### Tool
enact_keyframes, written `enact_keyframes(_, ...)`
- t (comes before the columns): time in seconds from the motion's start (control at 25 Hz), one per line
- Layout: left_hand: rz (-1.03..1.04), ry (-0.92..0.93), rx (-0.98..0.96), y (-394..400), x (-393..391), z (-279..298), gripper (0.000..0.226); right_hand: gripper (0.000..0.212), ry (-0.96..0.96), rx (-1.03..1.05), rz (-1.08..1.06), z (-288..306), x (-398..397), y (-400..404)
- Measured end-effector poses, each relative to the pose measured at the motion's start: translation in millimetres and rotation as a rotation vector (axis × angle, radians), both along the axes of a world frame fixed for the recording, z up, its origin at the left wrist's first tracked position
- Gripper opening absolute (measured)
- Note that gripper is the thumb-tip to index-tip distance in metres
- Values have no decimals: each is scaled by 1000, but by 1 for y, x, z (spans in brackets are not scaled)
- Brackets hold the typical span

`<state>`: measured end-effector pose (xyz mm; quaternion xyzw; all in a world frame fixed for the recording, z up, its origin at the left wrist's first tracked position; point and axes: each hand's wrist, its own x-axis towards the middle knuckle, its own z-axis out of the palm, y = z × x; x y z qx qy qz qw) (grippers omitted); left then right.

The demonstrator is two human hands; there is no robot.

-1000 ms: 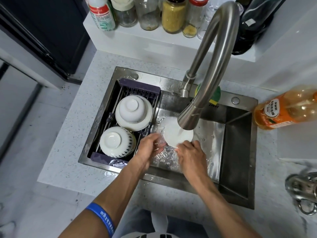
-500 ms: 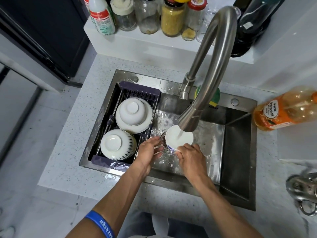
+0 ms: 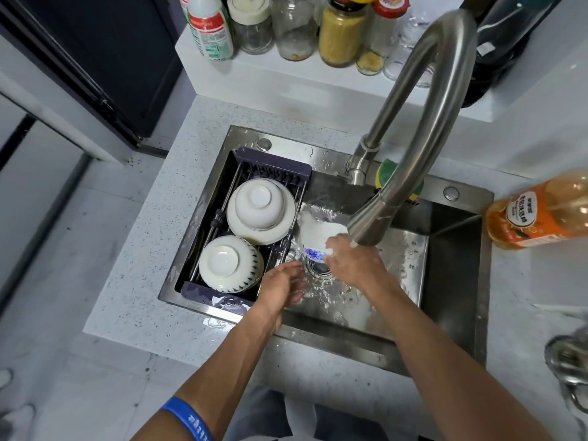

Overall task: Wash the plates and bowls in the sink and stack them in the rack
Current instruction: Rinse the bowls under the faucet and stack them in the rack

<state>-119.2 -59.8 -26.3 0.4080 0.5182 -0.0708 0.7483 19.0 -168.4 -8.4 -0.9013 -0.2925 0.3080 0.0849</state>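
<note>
Head view: the right hand pinches a white bowl with blue pattern, tilted under the faucet at the sink's middle. Beside it, the left hand hangs empty with relaxed fingers, near the rack filling the sink's left end, where two bowls lie upturned.

A home kitchen: steel sink with tall faucet mid-frame, dish rack inside, spice jars along the top shelf, speckled countertop at left.
</note>
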Motion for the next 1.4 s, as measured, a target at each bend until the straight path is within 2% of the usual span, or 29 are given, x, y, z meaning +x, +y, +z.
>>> enact_keyframes(0.12,-20,1,12,1,1,0,24,22,-70,-60,22,4,-1,-14)
enact_keyframes(0.24,-23,8,8,-3,3,1,23,25,-208,33,44,3,-20,-26)
enact_keyframes(0.4,-33,-4,18,-5,7,2,22,15,-303,69,25,-10,-31,-52)
enact_keyframes(0.52,-45,-33,36,-9,18,3,22,7,-362,186,17,-17,-42,-63)
enact_keyframes(0.64,-37,-88,7,-14,32,9,15,14,-416,367,27,-18,-50,-58)
enact_keyframes(0.72,-37,-131,-34,-15,37,16,12,13,-392,482,-58,-16,-53,-58)
enact_keyframes(0.8,-44,-178,-85,-15,39,17,20,11,-279,575,-219,-15,-56,-59)
enact_keyframes(0.96,-86,-223,-109,-16,38,18,37,13,102,755,-519,-11,-70,-48)
enact_keyframes(1.08,-104,-239,-88,-21,46,20,37,15,545,948,-1025,-4,-72,-39)
enact_keyframes(1.16,-151,-212,-23,-24,51,29,40,28,883,1040,-1314,3,-71,-36)
enact_keyframes(1.2,-185,-186,39,-23,53,32,43,34,1000,1054,-1358,5,-70,-36)
enact_keyframes(1.28,-319,-159,179,-14,51,36,55,30,1140,1055,-1327,11,-70,-33)
enact_keyframes(1.4,-469,-71,362,8,42,42,90,26,1242,1019,-1257,15,-76,-17)
